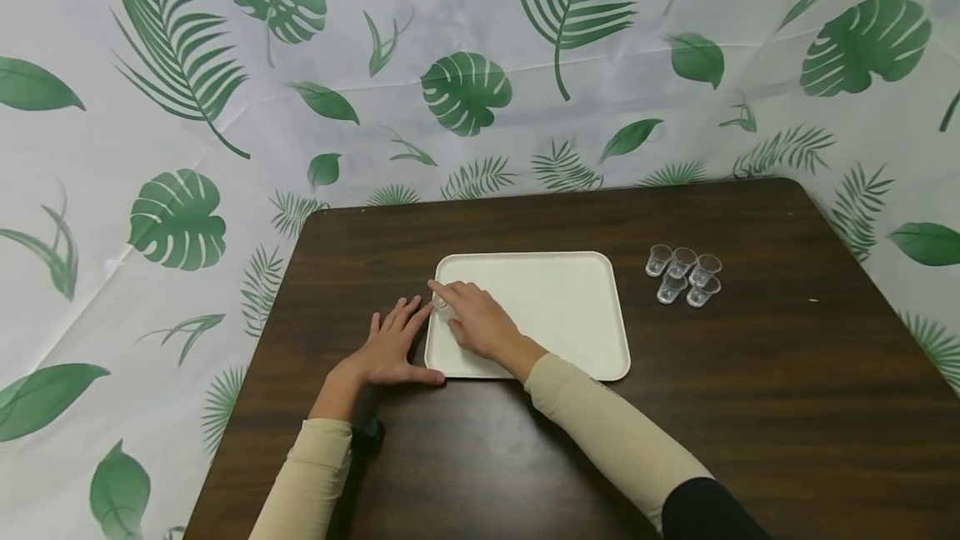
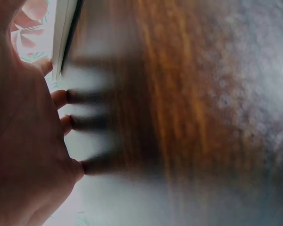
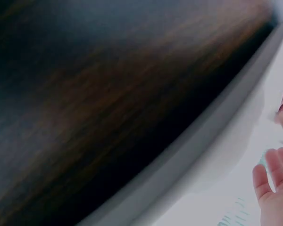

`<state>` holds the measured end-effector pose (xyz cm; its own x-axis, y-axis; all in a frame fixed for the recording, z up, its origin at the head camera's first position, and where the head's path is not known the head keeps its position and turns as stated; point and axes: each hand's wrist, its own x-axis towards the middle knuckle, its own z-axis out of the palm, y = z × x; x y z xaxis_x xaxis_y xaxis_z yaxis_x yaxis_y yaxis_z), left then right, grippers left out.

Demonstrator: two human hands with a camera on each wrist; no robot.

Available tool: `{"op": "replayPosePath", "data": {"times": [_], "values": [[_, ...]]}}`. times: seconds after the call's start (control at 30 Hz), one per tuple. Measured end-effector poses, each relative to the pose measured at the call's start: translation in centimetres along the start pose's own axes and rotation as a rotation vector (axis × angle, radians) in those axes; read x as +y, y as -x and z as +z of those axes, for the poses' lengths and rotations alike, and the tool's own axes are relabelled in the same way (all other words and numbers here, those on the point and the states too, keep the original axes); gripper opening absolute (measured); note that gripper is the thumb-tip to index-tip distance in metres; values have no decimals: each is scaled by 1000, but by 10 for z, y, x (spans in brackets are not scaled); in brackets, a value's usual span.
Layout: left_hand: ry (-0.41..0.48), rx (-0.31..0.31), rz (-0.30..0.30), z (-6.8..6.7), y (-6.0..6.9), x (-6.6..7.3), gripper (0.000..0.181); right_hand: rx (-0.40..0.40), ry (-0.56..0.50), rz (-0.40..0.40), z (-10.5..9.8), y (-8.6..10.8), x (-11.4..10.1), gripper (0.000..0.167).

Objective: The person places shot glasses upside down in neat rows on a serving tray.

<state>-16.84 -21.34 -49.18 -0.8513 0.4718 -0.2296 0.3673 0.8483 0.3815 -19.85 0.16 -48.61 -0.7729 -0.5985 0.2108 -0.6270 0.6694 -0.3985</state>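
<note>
A cream tray [image 1: 555,307] with a raised rim lies flat on the dark wooden table. Over its left side, my right hand [image 1: 480,323] holds a small clear plastic cup [image 1: 441,305] between thumb and fingers; the hand hides part of the cup. Just left of the tray, my left hand [image 1: 390,350] rests on the table with fingers spread and nothing in its grasp. Its thumb reaches the tray's near left corner. In the left wrist view, the left hand's palm [image 2: 30,136] looms large, fingertips down on the wood.
Several more clear plastic cups [image 1: 682,262] stand in two short rows on the table, right of the tray. The brown table [image 1: 750,407] runs back to a white cloth [image 1: 390,23] printed with green leaves. A small yellowish speck [image 1: 813,300] lies farther right.
</note>
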Motion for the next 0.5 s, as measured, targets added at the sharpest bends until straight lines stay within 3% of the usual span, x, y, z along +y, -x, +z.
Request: {"op": "replayPosePath", "data": {"times": [0.3, 0.5], "values": [[29, 16, 18, 0, 1, -1, 118, 47, -136, 56, -9, 15, 9, 66], [21, 12, 13, 1, 0, -2, 119, 114, -259, 139, -22, 32, 18, 62]]}}
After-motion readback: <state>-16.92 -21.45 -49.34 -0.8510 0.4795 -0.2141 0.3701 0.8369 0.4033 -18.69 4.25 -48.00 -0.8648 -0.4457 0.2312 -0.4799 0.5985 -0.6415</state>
